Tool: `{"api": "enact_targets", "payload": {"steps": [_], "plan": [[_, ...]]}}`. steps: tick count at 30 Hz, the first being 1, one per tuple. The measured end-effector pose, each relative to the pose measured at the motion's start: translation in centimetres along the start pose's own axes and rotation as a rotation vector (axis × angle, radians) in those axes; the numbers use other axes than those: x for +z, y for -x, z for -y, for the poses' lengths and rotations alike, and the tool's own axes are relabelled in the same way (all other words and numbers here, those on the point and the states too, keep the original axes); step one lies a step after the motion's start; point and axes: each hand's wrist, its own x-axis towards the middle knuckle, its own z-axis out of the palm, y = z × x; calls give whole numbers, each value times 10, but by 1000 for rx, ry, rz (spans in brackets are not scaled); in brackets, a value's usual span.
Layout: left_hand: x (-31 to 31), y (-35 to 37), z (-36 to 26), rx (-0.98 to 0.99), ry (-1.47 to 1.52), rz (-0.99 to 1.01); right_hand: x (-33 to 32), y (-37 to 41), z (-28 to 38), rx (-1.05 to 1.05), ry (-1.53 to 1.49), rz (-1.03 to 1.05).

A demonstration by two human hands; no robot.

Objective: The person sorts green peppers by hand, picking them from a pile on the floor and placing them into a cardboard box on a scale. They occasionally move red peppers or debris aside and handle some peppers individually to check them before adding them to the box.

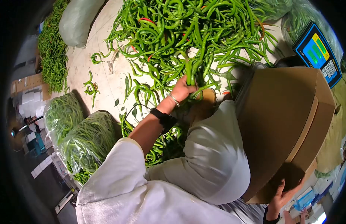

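My left hand (pixel 182 89), with a bracelet and a dark wrist strap behind it, is closed around a few green peppers (pixel 188 71) at the lower edge of a big loose heap of long green peppers (pixel 203 28). A few red ones show among them. At the lower right, my right hand (pixel 282 197) grips the bottom edge of a large brown cardboard box (pixel 279 123), which is tilted beside my bent knee. Part of its grip lies in shadow.
Filled clear bags of peppers (pixel 89 140) stand at the left. A pale full sack (pixel 79 22) and another pepper pile (pixel 53 52) are at the upper left. A scale display (pixel 316 54) is behind the box. Someone's hands (pixel 296 217) show at the lower right edge.
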Motion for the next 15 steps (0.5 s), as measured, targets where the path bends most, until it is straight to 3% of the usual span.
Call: {"api": "enact_targets", "payload": {"steps": [2, 4, 6, 8, 9, 10, 15], "plan": [[-3, -13, -34, -8, -121, -115, -2, 2, -5, -26, 35, 8], [12, -39, -59, 81, -5, -319, -3, -1, -3, -57, 70, -4], [21, -76, -58, 270, -531, -566, -5, -3, 6, -86, 152, 20], [38, -107, -49, 179, -825, -661, -7, -1, 2, -89, 193, 13], [41, -123, -42, -48, -913, -599, -8, -1, 2, -104, 242, 11], [47, -133, -30, -148, -937, -594, -8, -2, 3, -118, 293, 10], [52, -112, -22, -80, -874, -501, -8, -4, 13, -73, 175, 19]]}}
